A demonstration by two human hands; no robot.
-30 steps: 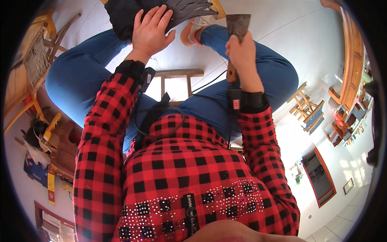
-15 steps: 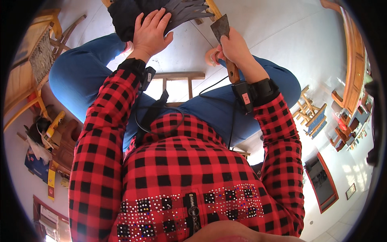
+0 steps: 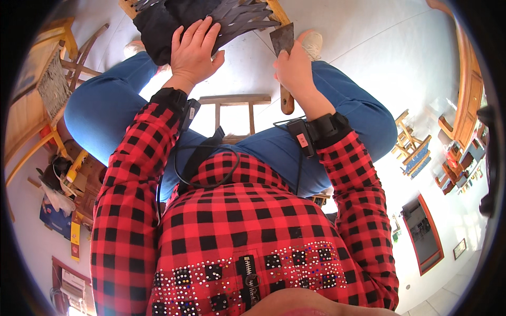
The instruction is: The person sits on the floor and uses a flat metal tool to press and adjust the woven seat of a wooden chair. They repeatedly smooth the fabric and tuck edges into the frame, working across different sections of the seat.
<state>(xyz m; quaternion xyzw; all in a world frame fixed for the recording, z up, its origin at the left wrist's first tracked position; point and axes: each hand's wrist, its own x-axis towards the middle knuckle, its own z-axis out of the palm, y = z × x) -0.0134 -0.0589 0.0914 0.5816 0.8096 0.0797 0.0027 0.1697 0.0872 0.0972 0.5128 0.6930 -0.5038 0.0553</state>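
Since the earlier frame, the right hand [image 3: 295, 68] had tilted its blade [image 3: 283, 38] upright, fist shut on the wooden handle [image 3: 287, 102]. Left hand [image 3: 194, 48] lay spread, pressing the dark strips [image 3: 240, 18] beyond its fingertips. Step judged: trimming; next move likely calls for bringing blade leftward to the strips.

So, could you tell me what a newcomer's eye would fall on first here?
First the red-and-black checked shirt filling the lower middle. Then, at the top, the left hand lying flat on a dark woven piece, with the right hand beside it gripping a wooden-handled blade. Blue jeans spread to both sides over a wooden stool.
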